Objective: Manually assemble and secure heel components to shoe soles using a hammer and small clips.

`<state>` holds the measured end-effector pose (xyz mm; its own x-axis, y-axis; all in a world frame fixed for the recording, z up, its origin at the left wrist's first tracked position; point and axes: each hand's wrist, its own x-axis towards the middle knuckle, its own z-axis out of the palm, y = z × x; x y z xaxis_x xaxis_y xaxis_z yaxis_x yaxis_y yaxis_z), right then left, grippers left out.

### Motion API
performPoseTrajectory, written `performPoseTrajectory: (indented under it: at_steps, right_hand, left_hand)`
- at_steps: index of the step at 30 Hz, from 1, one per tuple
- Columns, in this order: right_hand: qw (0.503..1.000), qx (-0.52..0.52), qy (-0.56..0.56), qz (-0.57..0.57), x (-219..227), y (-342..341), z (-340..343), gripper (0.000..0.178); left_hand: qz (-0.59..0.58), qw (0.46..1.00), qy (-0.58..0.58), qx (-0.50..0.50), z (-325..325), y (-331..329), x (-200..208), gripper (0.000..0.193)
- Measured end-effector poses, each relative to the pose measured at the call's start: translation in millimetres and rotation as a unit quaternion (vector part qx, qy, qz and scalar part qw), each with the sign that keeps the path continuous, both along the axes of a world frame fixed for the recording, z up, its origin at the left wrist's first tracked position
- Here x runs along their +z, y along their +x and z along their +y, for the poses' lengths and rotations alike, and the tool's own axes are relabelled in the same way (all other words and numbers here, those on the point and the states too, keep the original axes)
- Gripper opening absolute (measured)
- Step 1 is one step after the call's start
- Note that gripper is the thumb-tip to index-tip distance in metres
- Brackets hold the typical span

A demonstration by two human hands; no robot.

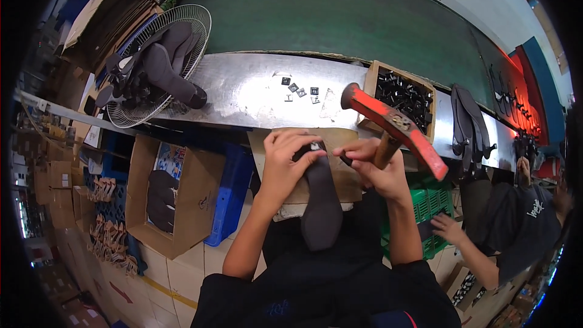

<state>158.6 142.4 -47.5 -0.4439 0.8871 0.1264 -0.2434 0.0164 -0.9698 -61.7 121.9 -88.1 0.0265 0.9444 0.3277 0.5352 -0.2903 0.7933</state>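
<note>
One dark-grey, flat-soled shoe, long way twelve-to-six o'clock, toe six; left fingers clamp it, right fingers one red-headed wooden hammer.

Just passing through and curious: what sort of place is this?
Likely a shoe workshop: a dark sole in the left hand, a hammer in the right hand, more soles in a wire basket.

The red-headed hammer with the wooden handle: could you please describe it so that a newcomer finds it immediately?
Start at the long silver metal bench. On its right part is a wooden box full of small black pieces. Partly covering it in view is the hammer, in the person's right hand; its long, worn red head stands out against those black pieces.
</note>
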Motion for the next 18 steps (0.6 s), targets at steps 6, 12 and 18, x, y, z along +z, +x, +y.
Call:
performPoseTrajectory:
  at_steps: [6,12,18]
  right_hand:
    - [0.981,0.136,0.083,-0.110,-18,2,48,0.020]
    - [0.946,0.223,0.081,-0.220,-5,-14,70,0.018]
    - [0.923,0.247,0.184,-0.231,-9,-11,80,0.026]
  left_hand:
    - [-0.044,0.998,-0.033,-0.030,-10,4,-3,0.031]
    - [-0.035,0.997,-0.055,-0.044,-11,-4,-7,0.036]
    - [-0.037,0.995,-0.073,-0.056,-10,-4,-5,0.035]
